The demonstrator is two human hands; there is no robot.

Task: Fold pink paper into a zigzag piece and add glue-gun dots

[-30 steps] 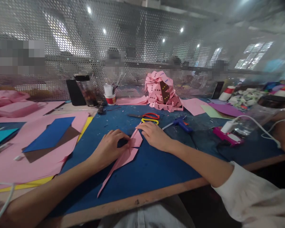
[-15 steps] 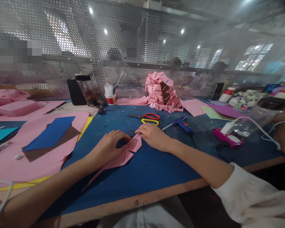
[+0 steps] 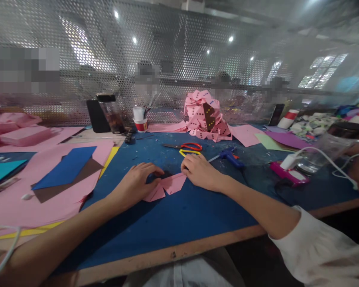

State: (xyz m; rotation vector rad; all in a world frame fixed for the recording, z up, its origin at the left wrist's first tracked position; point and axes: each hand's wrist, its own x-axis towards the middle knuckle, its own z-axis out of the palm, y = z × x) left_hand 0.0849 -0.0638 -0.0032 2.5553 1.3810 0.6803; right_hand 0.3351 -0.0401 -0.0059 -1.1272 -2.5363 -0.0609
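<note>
A notched piece of pink paper (image 3: 172,184) lies low over the blue table mat between my hands. My left hand (image 3: 139,184) is closed on its left part, thumb and fingers curled, and covers some of it. At the paper's right end, the fingers of my right hand (image 3: 199,172) pinch its edge. Just beyond the right hand lie scissors (image 3: 189,148) with one red and one yellow handle. A blue glue gun (image 3: 231,158) rests to the right of them.
Behind stands a pink folded-paper model (image 3: 208,115) with dots. Pink sheets (image 3: 14,199) with a blue sheet (image 3: 67,167) lie left. A paper cup (image 3: 141,124) and a lidded jar (image 3: 112,113) stand at the back; a magenta power strip (image 3: 288,174) lies right.
The pink paper has turned toward level, and its long trailing strip at lower left no longer shows. My right hand has shifted slightly right and down with its end.
</note>
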